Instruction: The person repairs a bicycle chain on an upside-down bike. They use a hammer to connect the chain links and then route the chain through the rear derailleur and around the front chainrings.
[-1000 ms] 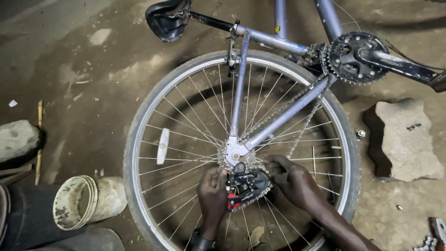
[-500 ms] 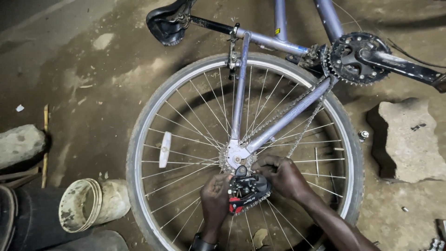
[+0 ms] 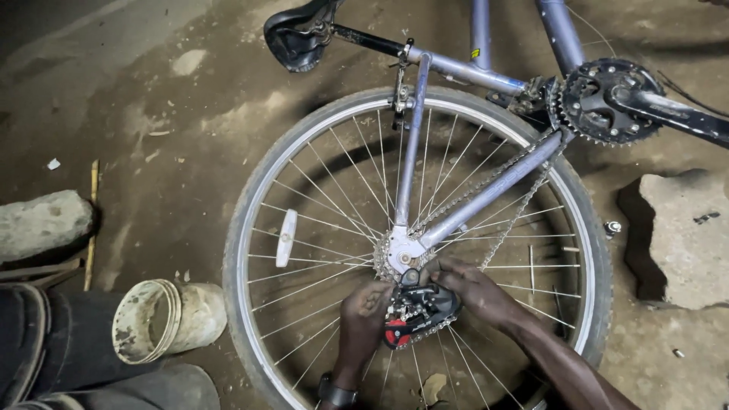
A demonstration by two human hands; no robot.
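Hands (image 3: pixel 418 304) on black rear derailleur (image 3: pixel 416 310) — chain (image 3: pixel 524 209), wheel hub (image 3: pixel 399 254)

frame (image 3: pixel 486 193) – pale lilac | derailleur (image 3: pixel 416 310) – black, red patch | saddle (image 3: pixel 298 34) black | tub (image 3: pixel 163 319) dirty white

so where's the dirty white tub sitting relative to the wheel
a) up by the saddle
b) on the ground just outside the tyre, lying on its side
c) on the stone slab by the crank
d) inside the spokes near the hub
b: the dirty white tub lies tipped on its side on the dirt ground, just outside the tyre, well away from both hands at the derailleur.
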